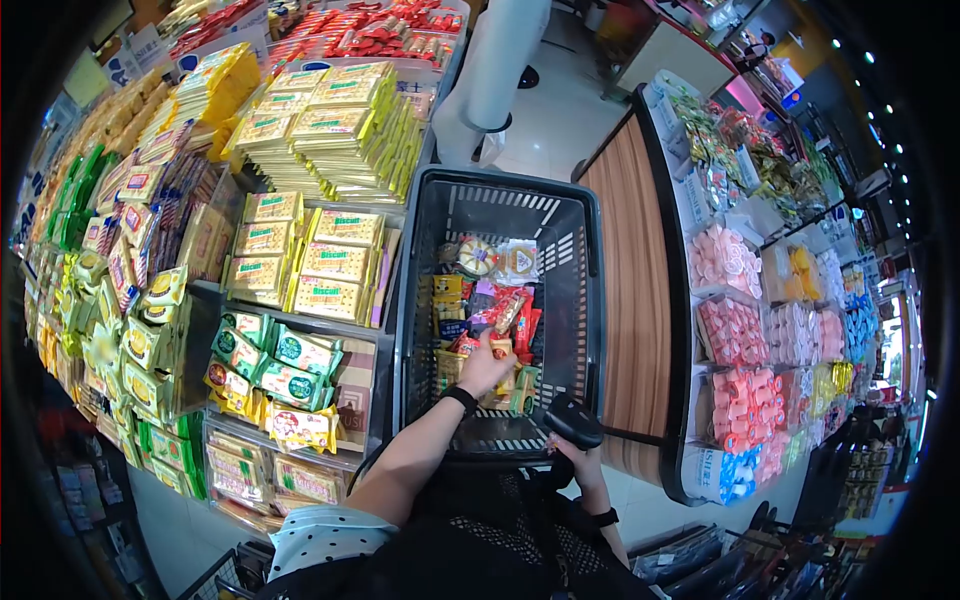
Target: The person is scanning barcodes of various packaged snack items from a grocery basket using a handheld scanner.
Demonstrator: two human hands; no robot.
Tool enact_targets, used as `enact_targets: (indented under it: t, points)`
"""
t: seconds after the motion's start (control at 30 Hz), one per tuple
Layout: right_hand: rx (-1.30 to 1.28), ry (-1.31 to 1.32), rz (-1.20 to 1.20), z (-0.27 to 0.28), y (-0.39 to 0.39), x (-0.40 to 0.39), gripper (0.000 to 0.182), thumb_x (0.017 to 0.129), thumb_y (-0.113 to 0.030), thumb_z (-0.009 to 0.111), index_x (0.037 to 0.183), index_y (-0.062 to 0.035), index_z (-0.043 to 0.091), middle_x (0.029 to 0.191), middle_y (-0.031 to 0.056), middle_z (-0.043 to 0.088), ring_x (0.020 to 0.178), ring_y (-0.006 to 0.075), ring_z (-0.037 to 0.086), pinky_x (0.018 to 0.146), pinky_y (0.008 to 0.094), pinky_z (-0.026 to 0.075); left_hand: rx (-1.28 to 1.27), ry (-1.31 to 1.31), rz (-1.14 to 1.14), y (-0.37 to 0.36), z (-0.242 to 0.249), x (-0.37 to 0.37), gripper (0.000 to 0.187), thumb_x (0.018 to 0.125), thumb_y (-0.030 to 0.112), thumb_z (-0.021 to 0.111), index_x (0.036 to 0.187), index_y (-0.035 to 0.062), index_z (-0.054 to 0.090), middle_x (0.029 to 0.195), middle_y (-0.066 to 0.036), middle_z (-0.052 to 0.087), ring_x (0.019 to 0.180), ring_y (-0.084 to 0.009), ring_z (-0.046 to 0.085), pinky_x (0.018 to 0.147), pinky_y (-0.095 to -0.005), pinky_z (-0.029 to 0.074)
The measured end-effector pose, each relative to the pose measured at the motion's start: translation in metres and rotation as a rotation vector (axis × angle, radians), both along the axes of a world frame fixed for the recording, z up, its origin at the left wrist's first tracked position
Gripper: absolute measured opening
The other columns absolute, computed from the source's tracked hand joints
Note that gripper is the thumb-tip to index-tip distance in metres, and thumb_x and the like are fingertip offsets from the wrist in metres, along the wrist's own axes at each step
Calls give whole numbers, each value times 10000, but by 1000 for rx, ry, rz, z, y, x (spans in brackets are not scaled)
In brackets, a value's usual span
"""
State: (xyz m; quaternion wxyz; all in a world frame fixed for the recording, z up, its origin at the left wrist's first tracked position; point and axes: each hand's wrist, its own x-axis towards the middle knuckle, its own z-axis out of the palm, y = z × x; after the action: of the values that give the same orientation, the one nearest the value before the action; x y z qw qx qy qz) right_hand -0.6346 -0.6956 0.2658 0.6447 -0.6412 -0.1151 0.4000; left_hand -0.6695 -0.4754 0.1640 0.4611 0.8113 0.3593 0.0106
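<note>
Left hand [485, 372] down inside dark basket [406, 310], fingers part-curled, fingertips at a gold-and-red packet [503, 348]; looks like contact, but cannot tell whether it's pinched firmly or just touched. Red packets [534, 328] just right of that grip, green packet [524, 388] just nearer the body on its right, yellow packets [447, 287] beyond it to the left. Farther beyond, at the basket's far end, a round clear-wrapped snack [477, 258]. Right hand [577, 462] at the near right corner of the basket, fingers wrapped round the lower part of a black handheld device [573, 420], head of it above the fist. Biscuit packs [335, 262] stacked left of the left-hand grip, outside the basket; wood-grain counter [630, 300] off to its right.
</note>
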Motion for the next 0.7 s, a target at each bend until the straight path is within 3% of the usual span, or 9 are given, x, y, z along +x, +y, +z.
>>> enact_targets:
  t: [0.07, 0.1, 0.13, 0.2, 0.3, 0.4, 0.5, 0.6, 0.7]
  points:
    - [-5, -49, 46, 0, 1, -2, 246, 751, -6, 618, 984, 25, 546, 786, 75, 602, 707, 140, 585, 639, 262, 472, -779, -451, 307, -4, -47, 12, 706, 723, 278, 535, 1312, 44, 225, 861, -125, 590, 769, -306, 589, 697, -383, 486]
    - [-3, -49, 44, 0, 2, -2, 246, 751, -6, 618, 984, 25, 546, 786, 75, 602, 707, 140, 585, 639, 262, 472, -1100, -716, 424, -5, -41, 18, 641, 732, 244, 476, 1306, 65, 252, 861, -89, 550, 710, -263, 555, 684, -367, 475]
    - [5, -51, 40, -1, 3, -2, 245, 754, -10, 615, 986, 26, 546, 783, 73, 602, 705, 138, 584, 638, 260, 471, -1580, -623, 209, 2, -34, 8, 600, 750, 273, 448, 1290, 64, 293, 866, -102, 550, 652, -246, 537, 665, -373, 464]
    - [15, -53, 35, -1, 5, 0, 244, 756, -14, 613, 987, 26, 545, 780, 71, 602, 703, 135, 583, 637, 258, 469, -1863, -606, 35, 8, -29, 9, 558, 785, 340, 417, 1265, 65, 338, 929, -143, 552, 691, -245, 550, 619, -381, 465]
    - [-21, -55, 35, 3, 9, 2, 234, 759, -13, 605, 982, 29, 547, 772, 61, 600, 689, 123, 577, 637, 245, 464, -1972, -565, -226, 9, -16, 10, 564, 816, 397, 391, 1256, 45, 357, 1106, -206, 524, 814, -285, 575, 709, -394, 475]
    - [-19, -60, 57, 6, 9, -1, 223, 761, -15, 606, 972, 29, 552, 769, 53, 599, 686, 119, 575, 631, 239, 462, -1968, -442, -115, 3, 25, 6, 608, 832, 457, 360, 1273, 38, 339, 1254, -245, 418, 972, -314, 551, 837, -394, 447]
    - [-48, -72, 69, 6, 10, -5, 219, 761, -10, 610, 970, 28, 557, 768, 50, 600, 681, 112, 574, 625, 233, 462, -2017, -421, -202, -1, 23, 6, 655, 838, 480, 344, 1306, 25, 298, 1314, -249, 344, 1082, -317, 500, 934, -384, 386]
    - [-47, -80, 50, 10, 12, -6, 229, 756, 0, 619, 974, 29, 558, 770, 51, 600, 671, 114, 572, 615, 239, 466, -2025, -440, -245, -3, 30, 3, 593, 863, 453, 305, 1277, 28, 329, 1256, -235, 425, 973, -288, 553, 822, -334, 455]
    - [-21, -42, 18, 15, 13, -9, 250, 753, 13, 618, 994, 29, 551, 790, 57, 599, 664, 119, 573, 609, 248, 474, -2001, -476, -262, -2, 43, -2, 597, 867, 437, 298, 1296, 23, 319, 1235, -217, 449, 1012, -298, 538, 838, -367, 447]
